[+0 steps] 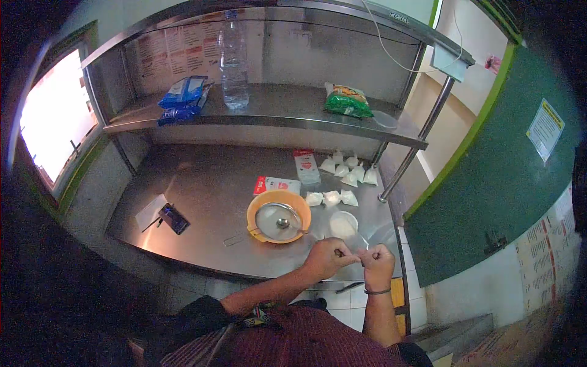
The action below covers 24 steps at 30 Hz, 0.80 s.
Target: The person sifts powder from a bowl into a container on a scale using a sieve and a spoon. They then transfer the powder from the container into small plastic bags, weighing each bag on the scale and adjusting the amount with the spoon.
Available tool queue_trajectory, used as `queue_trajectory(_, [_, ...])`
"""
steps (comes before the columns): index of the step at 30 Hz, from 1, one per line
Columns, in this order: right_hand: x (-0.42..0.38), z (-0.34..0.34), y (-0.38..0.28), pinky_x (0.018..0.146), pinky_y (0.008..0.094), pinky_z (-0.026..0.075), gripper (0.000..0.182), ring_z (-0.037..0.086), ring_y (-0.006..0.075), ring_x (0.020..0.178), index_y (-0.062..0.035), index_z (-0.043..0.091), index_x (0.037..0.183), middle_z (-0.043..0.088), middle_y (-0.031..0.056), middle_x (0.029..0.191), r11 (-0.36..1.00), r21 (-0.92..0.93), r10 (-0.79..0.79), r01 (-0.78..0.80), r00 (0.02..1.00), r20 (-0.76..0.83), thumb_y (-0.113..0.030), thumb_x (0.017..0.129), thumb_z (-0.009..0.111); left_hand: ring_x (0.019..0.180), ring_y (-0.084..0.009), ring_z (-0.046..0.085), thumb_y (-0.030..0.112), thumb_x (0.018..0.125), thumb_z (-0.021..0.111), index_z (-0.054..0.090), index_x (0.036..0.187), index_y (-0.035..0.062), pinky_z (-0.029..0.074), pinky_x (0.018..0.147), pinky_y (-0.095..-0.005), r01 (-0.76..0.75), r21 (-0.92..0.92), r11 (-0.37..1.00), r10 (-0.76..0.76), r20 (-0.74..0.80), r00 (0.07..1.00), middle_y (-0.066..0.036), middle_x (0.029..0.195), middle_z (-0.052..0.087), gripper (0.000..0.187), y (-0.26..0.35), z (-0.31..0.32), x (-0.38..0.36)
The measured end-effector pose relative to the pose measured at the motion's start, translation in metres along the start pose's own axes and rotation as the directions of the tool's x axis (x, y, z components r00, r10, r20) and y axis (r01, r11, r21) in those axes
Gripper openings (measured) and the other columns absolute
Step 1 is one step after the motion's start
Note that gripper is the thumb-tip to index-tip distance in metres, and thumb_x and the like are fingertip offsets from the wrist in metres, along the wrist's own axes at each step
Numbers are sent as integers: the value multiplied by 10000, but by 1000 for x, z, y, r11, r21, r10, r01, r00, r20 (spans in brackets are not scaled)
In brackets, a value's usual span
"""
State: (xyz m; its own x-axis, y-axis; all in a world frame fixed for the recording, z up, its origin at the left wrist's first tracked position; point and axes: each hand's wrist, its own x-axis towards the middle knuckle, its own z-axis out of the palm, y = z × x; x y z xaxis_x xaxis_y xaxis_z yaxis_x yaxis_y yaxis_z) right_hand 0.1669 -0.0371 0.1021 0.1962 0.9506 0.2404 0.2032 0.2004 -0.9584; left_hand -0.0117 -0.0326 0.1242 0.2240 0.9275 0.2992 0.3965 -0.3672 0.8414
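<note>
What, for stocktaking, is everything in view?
Table: one, grey, centre
Shelf: one, grey, above table
Bottle: one, clear, on shelf
Packets: at least two, blue, shelf left
Pouch: one, green, shelf right
Bowl: one, orange, table centre
Sieve: one, silver, on bowl
Cartons: two, red-white, behind bowl
Tied bags: about ten, white, right
Round item: one, white, beside bowl
Phone: one, dark, left
Paper: one, white, beside phone
Door: one, green, right
Left hand: one, bare, table edge
Right hand: one, bare, beside left

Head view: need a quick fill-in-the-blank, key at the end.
The left hand wears no wristband; the ____ one does.
In the picture, the orange bowl stands to the ____ of the small bags.
Those bags hold something ____.
The bottle stands between ____ packets and a green packet.

Missing: right; left; white; blue.
</note>
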Motion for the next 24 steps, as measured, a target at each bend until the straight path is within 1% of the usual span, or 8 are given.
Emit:
queue_trajectory(4, [-11,11,-22,520,244,426,263,505,67,566,-75,531,692,566,-4,643,999,45,19,-20,1000,11,-34,806,765,671,-133,632,305,772,837,691,751,35,513,626,-309,88,-150,985,-75,88,993,-68,742,681,308,-2,-8,-4])
queue_trajectory(8, [-17,14,-22,527,242,424,280,500,69,571,-83,513,698,550,-11,639,977,214,-4,-11,998,67,-42,820,761,697,-122,622,259,832,806,629,770,33,509,624,-306,35,-285,958,-54,-60,997,-48,753,663,294,-15,-11,-15])
queue_trajectory(10, [-19,17,-25,543,241,433,266,511,70,589,-80,520,709,552,-10,643,980,191,43,-57,996,78,-47,838,751,858,-158,645,132,899,722,591,852,19,555,751,-338,230,-752,618,-214,120,969,-104,944,666,179,-19,-7,-13])
queue_trajectory(14, [-22,20,-16,572,229,460,240,562,68,657,-53,558,745,661,46,763,999,43,-33,33,999,-5,-79,843,776,854,-160,642,83,923,678,561,899,4,561,772,-326,-16,-794,608,-1,-21,1000,-115,945,660,144,-27,4,-13])
queue_trajectory(16, [-20,30,-23,619,238,489,212,583,79,696,-35,560,795,692,95,874,948,299,-87,107,993,-79,-53,848,764,881,-158,645,43,909,681,558,879,6,555,782,-318,-116,-629,769,60,-110,992,-113,950,656,132,-23,3,-18])
queue_trajectory(20, [-24,27,-27,679,246,527,221,643,111,756,-24,552,906,710,139,934,923,383,26,-26,1000,7,-5,830,758,987,-157,633,11,878,700,574,895,12,520,830,-296,19,-600,800,-38,-18,999,-114,1012,657,127,-28,-4,-21])
queue_trajectory(22, [-24,25,-28,672,245,529,233,648,114,759,-16,548,923,709,131,912,936,346,65,-63,998,8,0,826,759,931,-148,645,25,850,729,599,891,16,527,802,-302,-202,-424,883,129,-195,972,-108,975,666,137,-31,-4,-18])
queue_trajectory(24, [-25,21,-26,664,243,531,247,653,116,763,-8,544,940,708,124,889,945,310,106,-102,994,3,4,821,760,909,-144,647,59,866,722,624,923,14,526,795,-300,-152,-371,916,102,-151,983,-107,979,673,122,-33,-3,-19])
